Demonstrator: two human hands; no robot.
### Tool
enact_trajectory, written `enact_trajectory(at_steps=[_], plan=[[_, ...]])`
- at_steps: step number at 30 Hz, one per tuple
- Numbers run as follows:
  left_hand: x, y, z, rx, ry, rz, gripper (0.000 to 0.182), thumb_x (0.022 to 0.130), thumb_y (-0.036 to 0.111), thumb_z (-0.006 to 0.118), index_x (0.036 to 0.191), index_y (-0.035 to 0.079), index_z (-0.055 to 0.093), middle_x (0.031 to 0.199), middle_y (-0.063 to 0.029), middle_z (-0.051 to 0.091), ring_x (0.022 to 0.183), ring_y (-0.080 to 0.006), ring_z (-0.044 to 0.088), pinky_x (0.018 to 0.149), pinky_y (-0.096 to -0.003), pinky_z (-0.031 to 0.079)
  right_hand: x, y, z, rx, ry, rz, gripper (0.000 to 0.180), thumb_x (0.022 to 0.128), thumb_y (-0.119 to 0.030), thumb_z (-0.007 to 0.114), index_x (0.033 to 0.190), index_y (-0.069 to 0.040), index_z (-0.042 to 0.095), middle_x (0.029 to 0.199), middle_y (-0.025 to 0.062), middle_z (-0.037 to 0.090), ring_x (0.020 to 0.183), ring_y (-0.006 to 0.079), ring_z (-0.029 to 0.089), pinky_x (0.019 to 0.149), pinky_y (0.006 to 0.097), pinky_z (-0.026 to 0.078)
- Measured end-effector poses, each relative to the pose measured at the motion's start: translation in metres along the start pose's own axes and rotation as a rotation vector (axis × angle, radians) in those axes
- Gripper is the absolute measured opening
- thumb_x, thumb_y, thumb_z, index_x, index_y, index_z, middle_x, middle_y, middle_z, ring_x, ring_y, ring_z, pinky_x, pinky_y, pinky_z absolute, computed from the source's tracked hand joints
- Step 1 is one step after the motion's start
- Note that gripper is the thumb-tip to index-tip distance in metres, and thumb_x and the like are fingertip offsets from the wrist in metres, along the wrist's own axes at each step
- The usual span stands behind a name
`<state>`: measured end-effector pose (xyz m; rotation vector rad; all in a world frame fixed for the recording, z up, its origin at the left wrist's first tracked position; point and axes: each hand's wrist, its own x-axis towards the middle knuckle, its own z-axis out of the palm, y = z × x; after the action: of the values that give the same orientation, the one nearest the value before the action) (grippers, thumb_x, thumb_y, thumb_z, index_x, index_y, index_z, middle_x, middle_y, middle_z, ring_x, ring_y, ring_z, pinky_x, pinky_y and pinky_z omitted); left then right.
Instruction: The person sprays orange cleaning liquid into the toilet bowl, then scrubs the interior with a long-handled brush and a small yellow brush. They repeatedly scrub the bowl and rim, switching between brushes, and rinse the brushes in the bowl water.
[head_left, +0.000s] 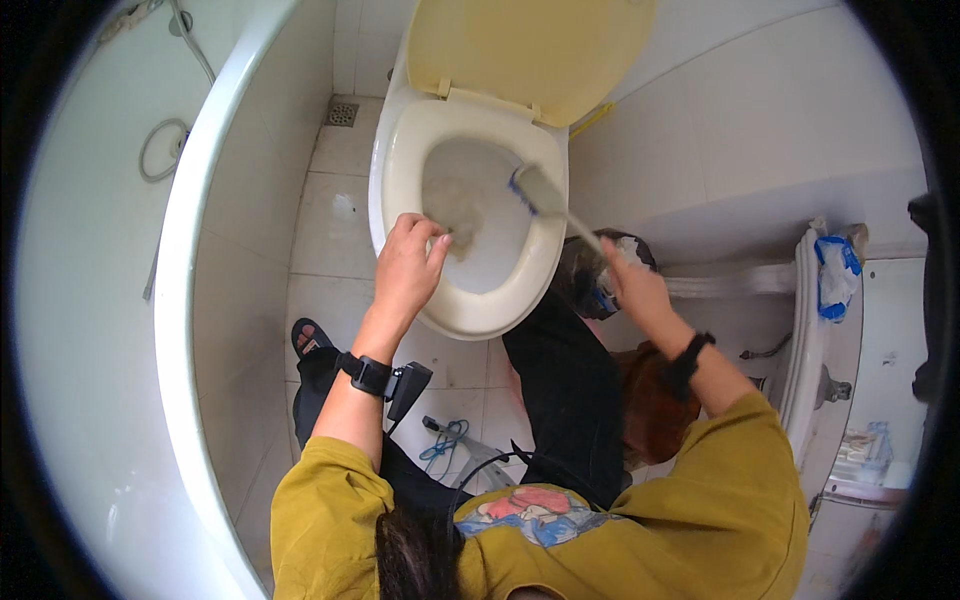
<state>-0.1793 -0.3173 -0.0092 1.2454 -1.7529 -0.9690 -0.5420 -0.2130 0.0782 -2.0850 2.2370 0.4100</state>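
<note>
My right hand (637, 289) grips the handle of a toilet brush (541, 193). Its pale head with blue bristles is above the right side of the bowl, slightly blurred. Below it is the toilet bowl (499, 255), with brownish, cloudy matter on the left side of its inside. The cream toilet seat (480, 315) is down, and the yellowed lid (525, 52) stands raised behind it. Over the seat's left front part hovers my left hand (409, 259), fingers loosely bent towards the thumb; whether it pinches anything small is unclear.
A white bathtub (176, 315) runs along the left. Right of the toilet stands a bin with a dark liner (581, 274), with a reddish-brown container (660, 409) nearer me. A blue-and-white packet (838, 277) lies on the ledge at right. A grey object with blue cord (476, 454) lies between my legs.
</note>
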Motion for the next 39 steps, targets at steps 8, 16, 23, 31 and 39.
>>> enact_trajectory(at_steps=[8,16,23,31,39], plan=[[-0.001,-0.002,0.007,0.016,-0.001,0.026,0.018,0.091,0.019,0.066,0.096,0.002,0.067,0.108,-0.0136,0.061,0.1,-0.0347,0.061,0.086,-0.0429,0.05,0.096,-0.04,-0.004,-0.115,0.184,-0.102,0.066,0.093,-0.006,0.05,0.153,-0.025,0.032,0.078,0.0184,0.065,0.072,0.0398,0.067,0.061,0.0505,0.053],[0.002,-0.005,0.011,0.002,0.002,0.03,0.019,0.091,0.021,0.066,0.095,0.002,0.068,0.107,-0.0137,0.061,0.1,-0.0348,0.061,0.085,-0.0431,0.05,-0.029,-0.018,-0.029,-0.255,-0.167,-0.032,0.066,0.093,-0.006,0.05,0.153,-0.026,0.031,0.075,0.019,0.064,0.07,0.0398,0.067,0.06,0.0507,0.052],[0.001,-0.007,0.011,0.018,-0.035,-0.003,0.019,0.091,0.021,0.066,0.095,0.003,0.068,0.108,-0.0134,0.061,0.099,-0.0347,0.061,0.085,-0.0429,0.05,0.101,-0.016,-0.006,-0.068,0.108,0.01,0.055,0.098,-0.015,0.049,0.151,-0.021,0.035,0.083,0.0215,0.067,0.073,0.0423,0.065,0.064,0.0513,0.051],[0.005,0.0,0.009,-0.002,-0.05,-0.043,0.019,0.091,0.021,0.066,0.097,0.003,0.068,0.109,-0.0128,0.062,0.1,-0.0336,0.062,0.086,-0.0416,0.05,-0.06,0.002,-0.002,0.137,-0.082,0.133,0.055,0.101,-0.024,0.05,0.153,-0.022,0.032,0.092,0.026,0.068,0.078,0.0464,0.065,0.068,0.0537,0.051],[-0.001,-0.011,0.016,0.028,-0.045,-0.002,0.018,0.092,0.02,0.066,0.097,0.004,0.068,0.108,-0.0122,0.061,0.099,-0.0335,0.062,0.085,-0.0414,0.05,0.091,-0.001,0.009,0.167,0.188,0.045,0.048,0.102,-0.024,0.049,0.147,-0.012,0.038,0.097,0.0267,0.068,0.085,0.0469,0.064,0.073,0.0551,0.051]])
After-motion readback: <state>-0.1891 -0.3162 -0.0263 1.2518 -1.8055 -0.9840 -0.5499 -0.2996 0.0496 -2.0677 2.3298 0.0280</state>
